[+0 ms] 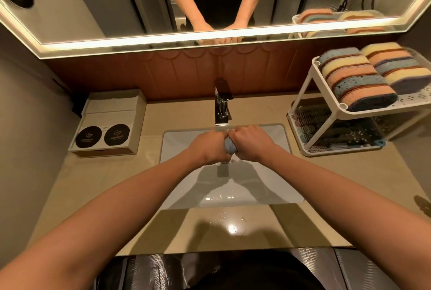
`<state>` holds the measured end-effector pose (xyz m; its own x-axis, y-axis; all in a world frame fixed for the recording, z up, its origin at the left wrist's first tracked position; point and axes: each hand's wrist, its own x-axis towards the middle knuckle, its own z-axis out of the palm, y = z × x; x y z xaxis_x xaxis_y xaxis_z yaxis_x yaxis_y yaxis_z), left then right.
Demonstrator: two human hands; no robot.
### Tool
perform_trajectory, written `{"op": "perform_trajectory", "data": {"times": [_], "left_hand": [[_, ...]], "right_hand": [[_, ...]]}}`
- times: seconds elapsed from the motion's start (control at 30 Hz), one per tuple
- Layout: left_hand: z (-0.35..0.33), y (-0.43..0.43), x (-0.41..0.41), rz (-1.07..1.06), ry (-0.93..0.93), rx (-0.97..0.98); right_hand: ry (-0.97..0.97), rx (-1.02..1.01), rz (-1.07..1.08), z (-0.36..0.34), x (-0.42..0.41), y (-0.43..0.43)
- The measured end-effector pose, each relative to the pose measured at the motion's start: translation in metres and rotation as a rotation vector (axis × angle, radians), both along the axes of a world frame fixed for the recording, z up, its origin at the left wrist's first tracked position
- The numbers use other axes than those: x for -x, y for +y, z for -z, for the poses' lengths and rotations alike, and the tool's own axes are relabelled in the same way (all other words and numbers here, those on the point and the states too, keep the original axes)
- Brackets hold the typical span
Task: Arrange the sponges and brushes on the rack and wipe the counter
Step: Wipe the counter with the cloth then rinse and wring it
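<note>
You are wringing out a bunched blue-grey cloth (229,146): your left hand (210,147) and right hand (250,143) both fist tightly around it, above the white basin (177,145). Pastel sponges (354,80) sit racked beyond your right hand, so next, likely, wipe the beige counter (338,173) beside it.

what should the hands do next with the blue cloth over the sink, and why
Probably carry the blue cloth to the counter in front of the sink and wipe. The left hand and right hand both grip it bunched over the sink, the sponges already fill the rack top, and droplets glisten on that front strip.
</note>
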<state>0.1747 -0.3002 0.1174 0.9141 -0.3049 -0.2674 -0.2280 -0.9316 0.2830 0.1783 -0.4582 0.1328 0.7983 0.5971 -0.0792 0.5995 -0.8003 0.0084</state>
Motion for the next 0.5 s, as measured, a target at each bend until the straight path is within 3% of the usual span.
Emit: {"op": "perform_trajectory", "data": {"times": [0.17,0.5], "left_hand": [[0.002,0.004,-0.002,0.081,-0.116,-0.119],[-0.014,-0.004,-0.015,0.217,-0.240,-0.334]], "right_hand": [[0.099,0.070,0.062,-0.010,-0.002,0.009],[0.320,0.006,0.242,-0.008,-0.019,0.013]]}}
